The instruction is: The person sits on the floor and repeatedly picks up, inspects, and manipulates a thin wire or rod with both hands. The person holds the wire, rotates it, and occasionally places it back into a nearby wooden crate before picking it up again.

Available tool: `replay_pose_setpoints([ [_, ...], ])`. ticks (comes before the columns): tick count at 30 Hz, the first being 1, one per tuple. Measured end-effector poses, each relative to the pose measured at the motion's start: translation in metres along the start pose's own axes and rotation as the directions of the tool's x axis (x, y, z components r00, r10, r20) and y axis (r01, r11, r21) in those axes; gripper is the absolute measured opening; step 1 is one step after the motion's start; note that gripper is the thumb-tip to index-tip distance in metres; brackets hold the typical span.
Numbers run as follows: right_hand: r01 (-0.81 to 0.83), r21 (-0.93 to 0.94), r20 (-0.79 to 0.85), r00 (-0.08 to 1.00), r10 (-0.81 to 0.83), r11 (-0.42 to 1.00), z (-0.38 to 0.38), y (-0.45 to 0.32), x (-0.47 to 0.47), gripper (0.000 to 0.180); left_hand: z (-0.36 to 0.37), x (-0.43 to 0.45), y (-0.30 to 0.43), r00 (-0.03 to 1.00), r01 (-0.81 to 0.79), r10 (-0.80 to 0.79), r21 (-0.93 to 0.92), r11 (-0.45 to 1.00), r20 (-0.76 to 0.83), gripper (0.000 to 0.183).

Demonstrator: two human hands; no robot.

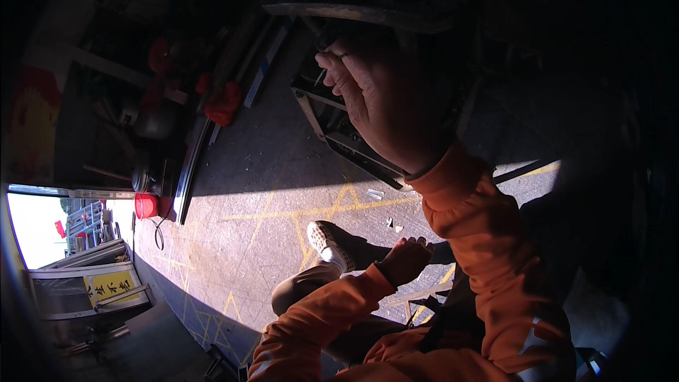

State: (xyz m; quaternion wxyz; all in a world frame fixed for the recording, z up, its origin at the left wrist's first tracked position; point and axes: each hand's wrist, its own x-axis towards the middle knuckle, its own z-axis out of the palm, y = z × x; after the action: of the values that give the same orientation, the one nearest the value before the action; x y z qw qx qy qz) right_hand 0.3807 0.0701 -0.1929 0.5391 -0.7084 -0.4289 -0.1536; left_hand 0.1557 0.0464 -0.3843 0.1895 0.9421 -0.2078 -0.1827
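My right hand (371, 90) is raised at the top centre, its sleeve orange with a ribbed cuff. Its fingers are bent around a dark spot beneath a worn metal bar (350, 11); shadow hides whether they hold anything. Below that hand, a metal frame (310, 114) of some stand or machine reaches the floor. My left hand (406, 262) hangs low over my legs, back upward, fingers curled, and what lies under the palm is hidden. Beyond it is my foot in a checkered shoe (323, 239).
Long metal profiles (193, 164) lie along the left, with a red bag (223, 104) over them and a red bucket (146, 206) near their end. Small scraps (375, 194) dot the yellow-marked concrete floor (228, 244). A framed panel (90, 289) bearing writing stands lower left. Deep shadow covers the right.
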Motion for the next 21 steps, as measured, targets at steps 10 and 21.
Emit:
replay_pose_setpoints([
  [10, 0.001, 0.187, -0.089, 0.996, 0.016, 0.982, 0.017, 0.005, -0.006, 0.016, 0.004, 0.000, -0.001, 0.998, -0.025, 0.026, 0.014, 1.000, -0.050, 0.013],
  [21, -0.154, 0.243, 0.010, 0.988, 0.156, 0.958, 0.015, 0.004, -0.006, 0.026, 0.026, 0.002, -0.003, 0.998, -0.003, -0.001, -0.072, 0.997, -0.056, 0.019],
])
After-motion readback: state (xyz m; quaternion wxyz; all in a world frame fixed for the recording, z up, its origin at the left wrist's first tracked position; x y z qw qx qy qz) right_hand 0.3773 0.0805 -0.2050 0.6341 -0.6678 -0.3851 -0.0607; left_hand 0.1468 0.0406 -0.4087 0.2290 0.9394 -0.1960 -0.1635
